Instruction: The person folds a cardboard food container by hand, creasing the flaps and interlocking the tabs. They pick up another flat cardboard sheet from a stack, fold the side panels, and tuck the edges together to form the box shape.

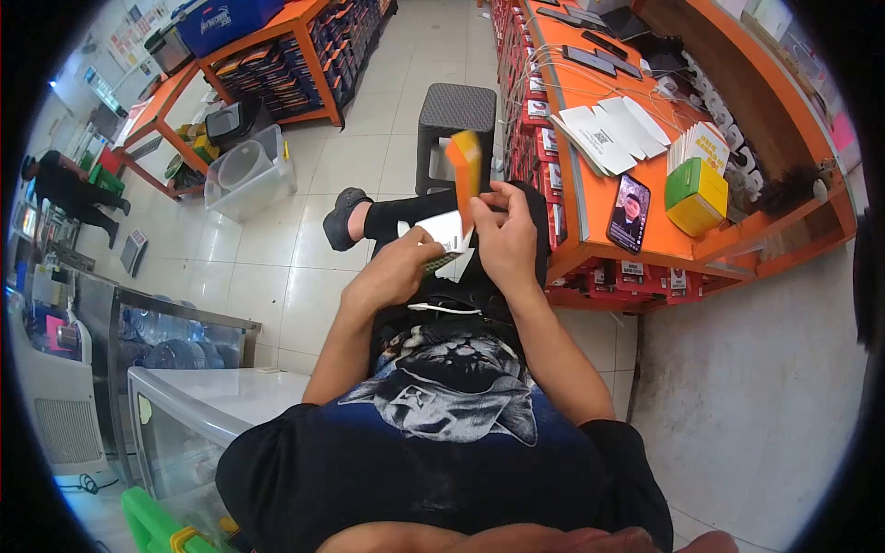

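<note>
My left hand (395, 270) is closed on a printed cardboard piece (446, 230) with a white face and a barcode. An orange and yellow strip (464, 164) of it stands up, its top blurred. My right hand (504, 238) pinches the piece along this strip, fingers bent. Something with a green-yellow pattern shows under my left fingers, partly hidden. Both hands are above my lap, where a thin white strip (444, 309) lies across the dark clothing.
On the orange counter (576, 92) to the right lie a lit phone (629, 214), a green and yellow box (698, 197), white folded sheets (613, 136) and several devices with cables. A grey stool (456, 120) stands ahead. A clear bin (251, 175) and a distant person (78, 195) are left.
</note>
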Demonstrator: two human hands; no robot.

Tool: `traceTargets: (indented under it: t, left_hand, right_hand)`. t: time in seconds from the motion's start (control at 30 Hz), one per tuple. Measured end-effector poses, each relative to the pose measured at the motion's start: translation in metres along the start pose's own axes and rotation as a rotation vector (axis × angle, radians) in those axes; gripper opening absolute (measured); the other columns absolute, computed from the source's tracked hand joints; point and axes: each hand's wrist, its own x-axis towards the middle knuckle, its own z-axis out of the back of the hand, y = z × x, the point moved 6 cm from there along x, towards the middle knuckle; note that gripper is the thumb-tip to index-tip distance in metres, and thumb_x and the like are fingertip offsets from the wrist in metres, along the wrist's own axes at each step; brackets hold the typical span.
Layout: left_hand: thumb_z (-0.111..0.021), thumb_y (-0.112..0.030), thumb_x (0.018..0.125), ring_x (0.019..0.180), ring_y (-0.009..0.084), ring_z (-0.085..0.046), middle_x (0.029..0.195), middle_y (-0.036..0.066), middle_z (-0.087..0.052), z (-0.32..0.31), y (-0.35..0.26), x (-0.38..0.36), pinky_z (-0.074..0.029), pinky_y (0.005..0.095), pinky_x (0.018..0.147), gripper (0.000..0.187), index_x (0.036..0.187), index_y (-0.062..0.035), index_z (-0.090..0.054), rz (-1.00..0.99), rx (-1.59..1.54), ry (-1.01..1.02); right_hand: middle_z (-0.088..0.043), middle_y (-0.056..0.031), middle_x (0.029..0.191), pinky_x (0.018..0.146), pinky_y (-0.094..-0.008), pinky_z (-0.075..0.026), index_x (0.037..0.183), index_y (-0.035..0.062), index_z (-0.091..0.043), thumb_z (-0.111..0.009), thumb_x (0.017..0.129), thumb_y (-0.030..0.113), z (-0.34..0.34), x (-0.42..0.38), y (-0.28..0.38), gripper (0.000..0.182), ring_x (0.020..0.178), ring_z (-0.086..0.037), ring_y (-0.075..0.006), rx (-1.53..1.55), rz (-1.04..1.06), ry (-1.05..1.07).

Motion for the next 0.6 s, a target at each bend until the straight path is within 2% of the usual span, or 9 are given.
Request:
traceTargets:
  t: [0.07,0.1,0.13,0.2,0.23,0.37,0.43,0.57,0.6]
  left_hand:
    - [-0.059,0.008,0.077,0.104,0.0402,-0.063,0.111,0.019,-0.060,-0.002,0.000,0.000,-0.050,0.0461,0.089,0.038,0.113,-0.0024,-0.065,0.002,0.033,0.059]
    - [-0.059,0.008,0.077,0.103,0.0400,-0.063,0.111,0.018,-0.061,-0.003,0.002,0.000,-0.050,0.0460,0.089,0.039,0.113,-0.0032,-0.066,0.021,0.074,0.046]
    - [-0.059,0.008,0.076,0.103,0.0398,-0.063,0.111,0.017,-0.061,-0.004,0.003,0.001,-0.050,0.0459,0.088,0.040,0.114,-0.0041,-0.066,0.039,0.116,0.031]
    - [-0.059,0.008,0.076,0.102,0.0397,-0.063,0.111,0.017,-0.061,-0.003,0.002,0.002,-0.050,0.0459,0.088,0.040,0.113,-0.0041,-0.067,0.059,0.122,0.034]
    - [-0.059,0.008,0.076,0.102,0.0396,-0.064,0.111,0.017,-0.062,-0.004,0.002,0.001,-0.050,0.0458,0.088,0.040,0.113,-0.0040,-0.067,0.081,0.125,0.040]
    - [-0.060,0.006,0.076,0.102,0.0396,-0.064,0.109,0.017,-0.062,-0.003,-0.005,0.001,-0.050,0.0468,0.088,0.039,0.112,-0.0044,-0.066,0.050,0.112,0.040]
    - [-0.060,0.004,0.076,0.104,0.0395,-0.063,0.110,0.019,-0.061,0.002,-0.011,0.003,-0.050,0.0471,0.087,0.041,0.116,-0.0046,-0.062,0.065,0.099,-0.014]
    - [-0.067,0.002,0.076,0.103,0.0400,-0.062,0.113,0.018,-0.059,0.002,-0.016,0.008,-0.052,0.0454,0.085,0.046,0.121,-0.0051,-0.058,0.054,0.106,-0.141]
    - [-0.070,0.002,0.075,0.101,0.0370,-0.062,0.115,0.017,-0.058,0.007,-0.023,0.010,-0.052,0.0433,0.083,0.049,0.122,-0.0053,-0.056,-0.015,0.077,-0.280]
  right_hand:
    - [-0.066,-0.0200,0.117,0.079,-0.0342,-0.056,0.132,-0.0054,-0.054,-0.072,0.095,0.029,0.001,0.001,0.000,0.054,0.091,-0.071,-0.0212,-0.445,0.141,-0.057]
    - [-0.068,-0.0198,0.118,0.085,-0.0367,-0.055,0.132,-0.0056,-0.054,-0.075,0.093,0.034,0.003,0.000,-0.002,0.059,0.096,-0.071,-0.0230,-0.465,0.064,-0.064]
    - [-0.068,-0.0198,0.118,0.085,-0.0367,-0.055,0.132,-0.0056,-0.054,-0.075,0.093,0.034,0.003,-0.001,0.001,0.059,0.096,-0.071,-0.0230,-0.465,0.062,-0.065]
    - [-0.069,-0.0199,0.113,0.086,-0.0432,-0.054,0.131,-0.0046,-0.054,-0.076,0.090,0.036,0.000,-0.003,0.003,0.062,0.094,-0.070,-0.0300,-0.207,-0.028,-0.013]
    - [-0.071,-0.0199,0.107,0.085,-0.0430,-0.054,0.125,-0.0044,-0.058,-0.074,0.092,0.031,0.000,-0.006,0.016,0.051,0.096,-0.071,-0.0271,-0.334,0.074,-0.013]
    - [-0.073,-0.0193,0.099,0.077,-0.0404,-0.057,0.117,-0.0050,-0.061,-0.070,0.095,0.025,0.003,-0.002,0.004,0.039,0.089,-0.073,-0.0231,-0.441,0.171,-0.007]
    - [-0.072,-0.0168,0.093,0.066,-0.0347,-0.057,0.111,-0.0056,-0.063,-0.065,0.097,0.018,0.006,-0.001,-0.007,0.027,0.076,-0.073,-0.0198,-0.121,-0.134,-0.013]
    - [-0.071,-0.0143,0.092,0.058,-0.0298,-0.057,0.112,-0.0064,-0.062,-0.063,0.099,0.013,0.002,0.001,-0.009,0.023,0.070,-0.071,-0.0174,0.098,-0.070,0.028]
    - [-0.070,-0.0129,0.094,0.061,-0.0288,-0.059,0.112,-0.0052,-0.061,-0.061,0.100,0.010,-0.004,-0.003,-0.003,0.019,0.072,-0.071,-0.0171,0.209,-0.123,0.051]
